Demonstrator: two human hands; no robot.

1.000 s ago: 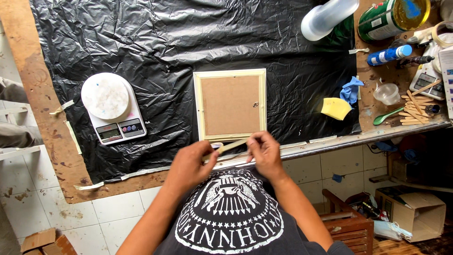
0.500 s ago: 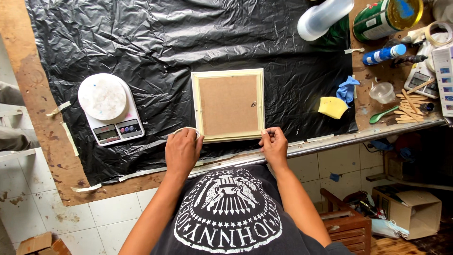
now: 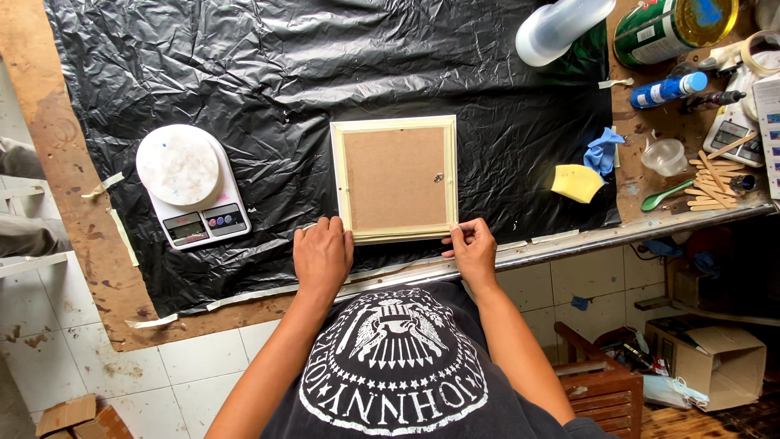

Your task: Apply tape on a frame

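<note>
On the black sheet (image 3: 244, 73) near the table edge, the frame (image 3: 396, 179) lies face down, backing board in place. Left hand (image 3: 322, 254) rests flat, fingers together, at its near-left corner; right hand (image 3: 471, 246) pinches the near-right corner.

A small grey screen (image 3: 188, 230) is set into the front of the white kitchen scale (image 3: 193, 189) at the left, a labelled green-and-white tin (image 3: 668, 31) is laid at the top right, and an open cardboard box (image 3: 715, 358) (brown) is seen on the floor.
</note>
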